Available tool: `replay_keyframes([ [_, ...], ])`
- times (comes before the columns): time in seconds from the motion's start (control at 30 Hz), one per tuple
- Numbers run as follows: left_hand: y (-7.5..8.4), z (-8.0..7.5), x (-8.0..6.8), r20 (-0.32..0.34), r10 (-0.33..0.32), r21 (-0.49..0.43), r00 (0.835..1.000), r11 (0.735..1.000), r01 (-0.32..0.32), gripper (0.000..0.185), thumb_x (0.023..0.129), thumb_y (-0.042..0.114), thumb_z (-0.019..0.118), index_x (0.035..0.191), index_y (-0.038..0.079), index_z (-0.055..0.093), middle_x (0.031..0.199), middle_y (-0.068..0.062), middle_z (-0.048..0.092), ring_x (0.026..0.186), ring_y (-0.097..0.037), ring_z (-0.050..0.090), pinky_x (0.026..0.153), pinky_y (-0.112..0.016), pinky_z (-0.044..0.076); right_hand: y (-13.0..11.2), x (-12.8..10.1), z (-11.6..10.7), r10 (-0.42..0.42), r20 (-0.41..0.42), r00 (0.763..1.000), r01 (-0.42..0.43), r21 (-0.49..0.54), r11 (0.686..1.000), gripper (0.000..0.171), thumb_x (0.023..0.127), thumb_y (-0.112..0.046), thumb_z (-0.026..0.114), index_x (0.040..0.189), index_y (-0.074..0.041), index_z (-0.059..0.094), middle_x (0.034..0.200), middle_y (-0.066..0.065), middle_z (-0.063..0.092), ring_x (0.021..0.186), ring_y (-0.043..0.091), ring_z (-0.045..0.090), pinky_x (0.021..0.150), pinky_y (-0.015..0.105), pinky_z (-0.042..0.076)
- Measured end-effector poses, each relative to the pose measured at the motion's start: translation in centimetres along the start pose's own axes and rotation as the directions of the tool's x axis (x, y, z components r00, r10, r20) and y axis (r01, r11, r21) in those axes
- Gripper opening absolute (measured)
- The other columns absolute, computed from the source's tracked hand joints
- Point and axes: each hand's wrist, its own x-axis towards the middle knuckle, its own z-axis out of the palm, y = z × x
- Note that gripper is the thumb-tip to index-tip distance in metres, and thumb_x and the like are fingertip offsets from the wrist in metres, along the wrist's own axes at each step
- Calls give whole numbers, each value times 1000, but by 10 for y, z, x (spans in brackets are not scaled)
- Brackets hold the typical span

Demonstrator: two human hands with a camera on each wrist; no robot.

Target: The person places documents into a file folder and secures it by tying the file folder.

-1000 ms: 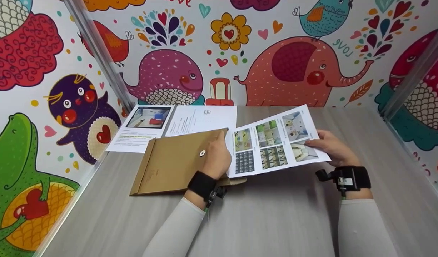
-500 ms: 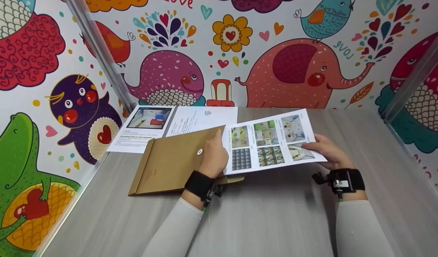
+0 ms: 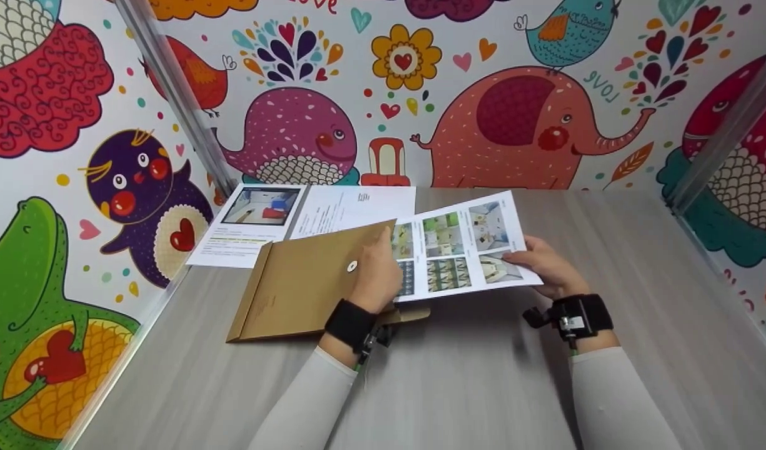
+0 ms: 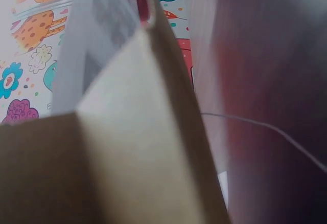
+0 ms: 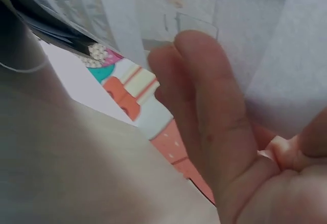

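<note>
My left hand [image 3: 375, 278] grips a brown kraft paper envelope [image 3: 302, 287] near its right end, which has a white round button. In the left wrist view the envelope's side [image 4: 138, 132] fills the near part, blurred. My right hand [image 3: 548, 265] pinches the right end of a white sheet printed with several photos [image 3: 470, 250], thumb on top. Fingers [image 5: 204, 81] lie under the sheet [image 5: 255, 40] in the right wrist view. The sheet's left end reaches into the envelope's mouth and is partly hidden by my left hand. A flap [image 3: 411, 315] sticks out below the sheet.
Two printed sheets lie at the back left of the grey table [image 3: 470, 387]: one with a photo [image 3: 239, 234], one with text [image 3: 364, 209], the latter partly covered by the envelope. Cartoon-printed walls [image 3: 508, 125] stand behind and at the sides.
My right hand has moved left with the photo sheet, and more of its left end is hidden at the envelope's mouth. My left hand and the envelope have barely moved.
</note>
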Motion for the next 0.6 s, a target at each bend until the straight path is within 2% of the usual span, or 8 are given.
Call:
replay_keyframes([
  [0.07,1,1,-1,6,-1,-8,1000,1000,1,60,100,-8,48,159,-5,40,132,-24,66,101,-33,64,94,-48,55,1,3,8,-9,-5,1000,9,-10,1000,64,106,-1,57,160,10,26,113,7,74,96,21,79,81,33,65],
  [0.17,3,4,-2,8,-7,-1,1000,1000,7,57,102,-7,46,159,-4,41,143,-24,62,113,-35,64,103,-51,53,2,7,20,-19,-29,999,18,-52,999,63,106,-3,57,161,7,29,115,8,73,95,22,79,81,34,66],
  [0.33,6,6,-5,8,11,13,1000,1000,-11,57,102,-7,49,158,-5,42,144,-24,63,119,-37,64,107,-53,51,4,10,41,-44,-44,998,38,-118,992,64,105,-4,59,161,5,31,118,8,71,95,23,79,80,35,66],
  [0.5,11,9,-9,11,48,-3,999,999,-48,58,99,-10,49,157,-9,42,152,-28,57,140,-42,57,124,-59,36,10,14,58,-86,-3,996,86,-68,994,58,103,2,54,155,15,33,109,6,74,89,20,79,77,32,65],
  [0.6,17,14,-12,17,56,5,998,998,-56,59,97,-12,48,156,-9,42,154,-30,55,146,-42,52,127,-61,30,14,15,67,-109,-2,994,109,-33,993,56,101,4,54,151,18,34,105,5,75,85,19,79,74,32,65],
])
